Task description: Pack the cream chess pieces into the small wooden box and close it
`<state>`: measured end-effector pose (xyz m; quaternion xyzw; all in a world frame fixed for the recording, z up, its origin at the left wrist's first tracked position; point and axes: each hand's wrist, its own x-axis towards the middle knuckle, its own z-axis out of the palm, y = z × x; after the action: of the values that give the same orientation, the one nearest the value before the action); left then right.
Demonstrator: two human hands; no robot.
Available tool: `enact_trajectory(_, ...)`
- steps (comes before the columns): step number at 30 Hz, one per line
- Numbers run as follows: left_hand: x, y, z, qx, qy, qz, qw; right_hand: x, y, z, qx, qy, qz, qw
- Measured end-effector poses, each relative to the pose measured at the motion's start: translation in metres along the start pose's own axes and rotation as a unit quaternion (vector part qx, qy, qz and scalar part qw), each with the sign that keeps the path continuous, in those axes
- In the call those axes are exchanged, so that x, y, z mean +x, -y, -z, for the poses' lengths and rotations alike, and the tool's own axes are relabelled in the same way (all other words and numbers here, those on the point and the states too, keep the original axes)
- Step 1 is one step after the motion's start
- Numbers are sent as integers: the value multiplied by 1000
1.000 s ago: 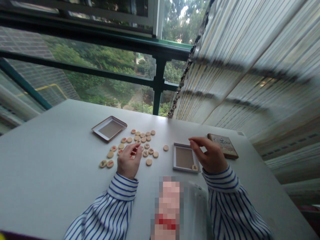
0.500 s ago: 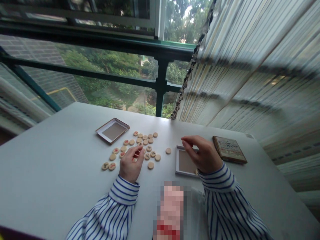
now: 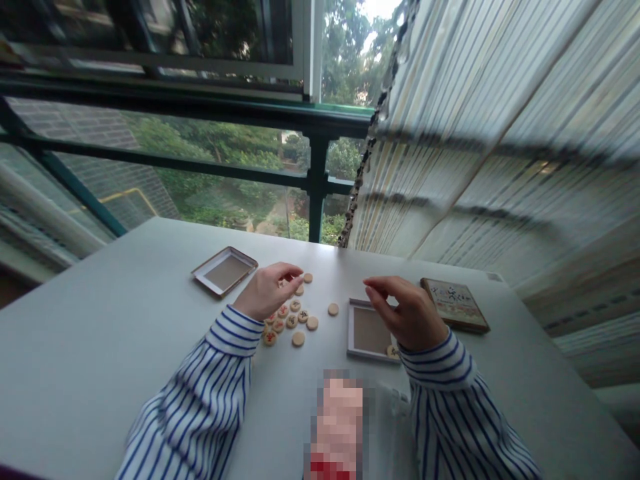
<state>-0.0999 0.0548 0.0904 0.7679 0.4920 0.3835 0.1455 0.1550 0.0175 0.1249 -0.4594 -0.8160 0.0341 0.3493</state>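
My left hand (image 3: pixel 270 288) hangs over the far part of a loose group of round wooden xiangqi pieces (image 3: pixel 292 321). Its fingers are bent, with a small gap between thumb and fingertips, near a blank-side-up piece (image 3: pixel 308 278) at the group's far edge. The hand and sleeve hide many pieces. Over the right side of a shallow open box tray (image 3: pixel 367 330) is my right hand (image 3: pixel 407 310), thumb and forefinger brought together; anything between them cannot be made out. A marked piece (image 3: pixel 393 351) lies in the tray's near right corner. One plain piece (image 3: pixel 333 309) lies alone left of the tray.
Another open tray or lid (image 3: pixel 225 272) lies at the far left of the white table (image 3: pixel 150 333). A flat printed box (image 3: pixel 454 305) lies right of my right hand. Near the front is a blurred-out pink and red object (image 3: pixel 340 420) beside clear plastic (image 3: pixel 393 427). Curtain and window stand behind.
My left hand has moved away from me across the pieces, to their far side. My right hand stays over the tray. The whole view has shifted slightly.
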Motion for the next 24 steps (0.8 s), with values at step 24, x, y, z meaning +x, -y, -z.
enact_trajectory(24,-4,14,-27,226,291,-36,929,3,-7,-21,-87,169,3,982)
